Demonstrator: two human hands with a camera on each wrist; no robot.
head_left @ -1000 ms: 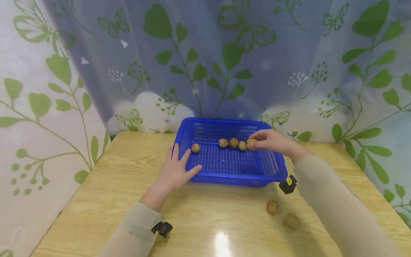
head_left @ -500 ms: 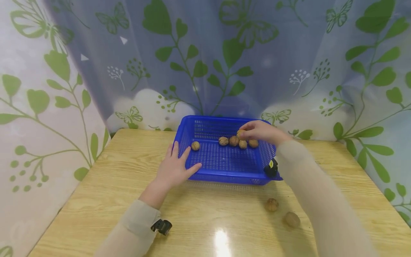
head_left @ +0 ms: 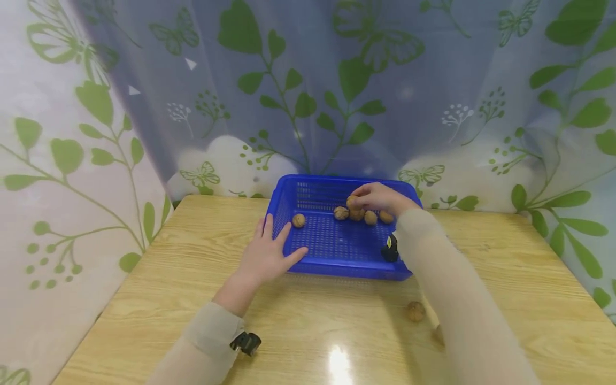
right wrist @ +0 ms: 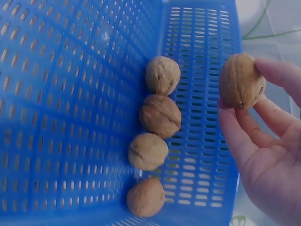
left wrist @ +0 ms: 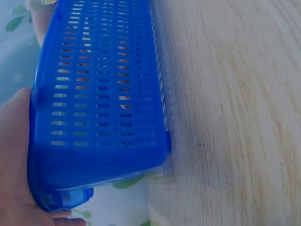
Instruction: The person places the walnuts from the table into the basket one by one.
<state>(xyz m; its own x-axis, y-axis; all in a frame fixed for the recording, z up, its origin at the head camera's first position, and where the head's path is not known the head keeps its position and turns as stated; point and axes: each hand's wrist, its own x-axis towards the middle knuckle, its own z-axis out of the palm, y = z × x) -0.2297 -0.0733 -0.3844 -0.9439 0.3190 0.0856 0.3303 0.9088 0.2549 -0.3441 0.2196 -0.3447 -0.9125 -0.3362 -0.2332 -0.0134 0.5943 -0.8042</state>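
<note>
A blue slotted basket (head_left: 346, 271) stands on the wooden table, and its mesh floor (right wrist: 70, 94) fills the right wrist view. My right hand (head_left: 358, 199) hovers over its far side and pinches a walnut (head_left: 352, 202) (right wrist: 241, 81) between thumb and fingertips (right wrist: 275, 70). Just below it lies a row of walnuts (head_left: 370, 217) (right wrist: 160, 115), and a single walnut (head_left: 299, 220) sits apart to the left. My left hand (head_left: 269, 255) rests on the basket's front left corner with straight fingers. Its palm (left wrist: 14, 155) lies against the rim.
Two loose walnuts lie on the table (head_left: 298, 321) in front of the basket's right end: one (head_left: 416, 311) shows fully, the other (head_left: 438, 335) is half hidden by my right sleeve. A leaf-patterned curtain hangs close behind and to the left.
My right hand has moved left along the basket's far side, from the right end of the walnut row to above its middle, with a walnut in its fingers. The left hand has stayed put.
</note>
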